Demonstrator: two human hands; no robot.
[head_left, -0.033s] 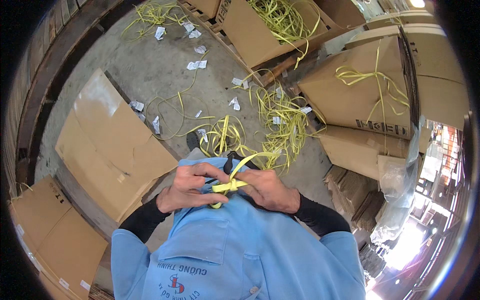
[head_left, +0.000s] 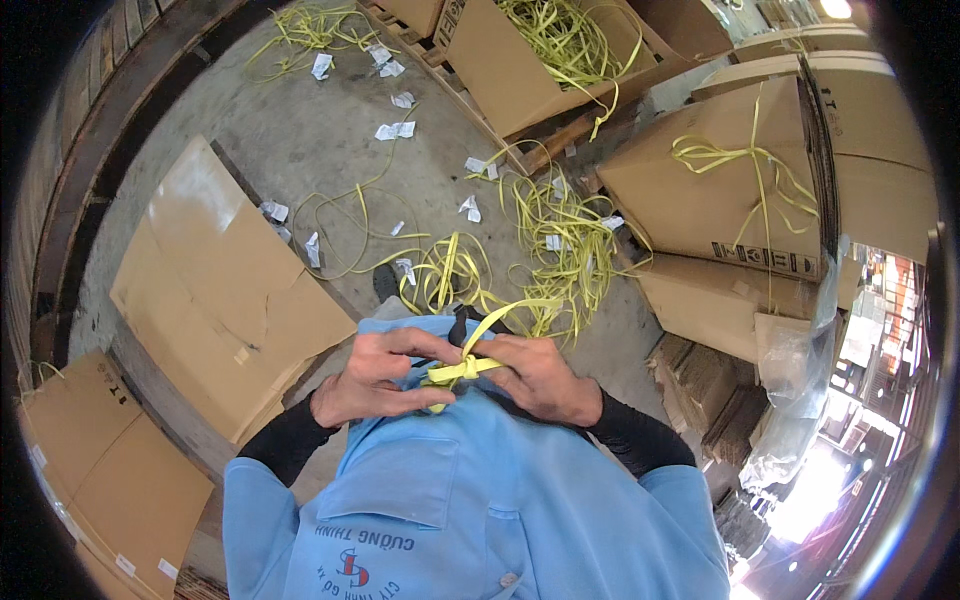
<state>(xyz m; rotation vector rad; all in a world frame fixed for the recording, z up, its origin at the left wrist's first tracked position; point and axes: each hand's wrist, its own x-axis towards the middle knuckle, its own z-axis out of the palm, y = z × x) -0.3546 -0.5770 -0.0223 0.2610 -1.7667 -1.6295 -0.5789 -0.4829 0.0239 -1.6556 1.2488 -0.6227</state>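
In front of my blue shirt I hold a yellow strap (head_left: 466, 370) that has a knot in it. My left hand (head_left: 375, 375) pinches the strap on the left of the knot, thumb below and index finger above. My right hand (head_left: 540, 380) has curled fingers closed on the strap just right of the knot. One length of strap arches up over the right hand, and a folded bit hangs under the left fingertips. Beyond my hands a heap of loose yellow straps (head_left: 575, 255) lies on the concrete floor, with looser coils (head_left: 450, 270) nearer my shoe.
A flat cardboard sheet (head_left: 215, 290) lies on the left, with cardboard (head_left: 120, 470) below it. An open carton (head_left: 510, 70) full of straps stands at the back. Strapped cardboard stacks (head_left: 720, 170) line the right side. Crumpled paper scraps (head_left: 394, 131) are scattered over the floor.
The knot and the free strap end have shifted slightly to the right. Both hands keep nearly the same place and grip.
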